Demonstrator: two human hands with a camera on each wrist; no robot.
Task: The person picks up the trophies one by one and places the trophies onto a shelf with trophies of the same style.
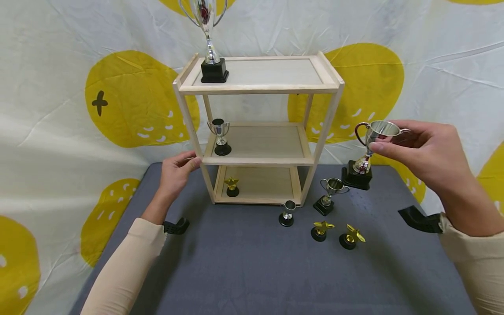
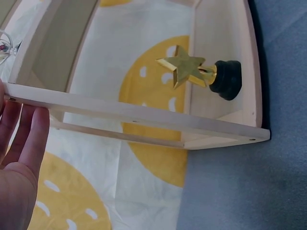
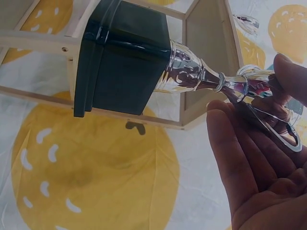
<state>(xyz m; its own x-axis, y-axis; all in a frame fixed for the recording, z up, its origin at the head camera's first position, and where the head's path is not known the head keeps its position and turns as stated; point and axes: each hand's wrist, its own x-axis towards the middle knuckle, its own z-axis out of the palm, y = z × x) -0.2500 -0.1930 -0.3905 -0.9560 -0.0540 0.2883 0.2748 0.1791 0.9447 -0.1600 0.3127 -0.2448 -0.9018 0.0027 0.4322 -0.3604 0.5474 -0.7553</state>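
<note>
grey table (image 1: 252, 271), with two stars (image 1: 323, 226); in left hand (image 1: 175, 175), pinched: shelf post (image 2: 134, 115); in right hand (image 1: 437, 153), held up: silver cup (image 1: 362, 164), tilted.

silver cup trophy (image 1: 362, 165), black base; held aloft, slightly tilted, right of pale three-tier wooden shelf (image 1: 267, 142), upright.

On the table (image 1: 256, 271), a shelf (image 1: 257, 90) is standing before a curtain (image 1: 354, 26) — trophies (image 1: 215, 71) are sitting at the left of all three tiers (image 1: 267, 144) — and four more trophies (image 1: 326, 201) are standing front-right.
</note>
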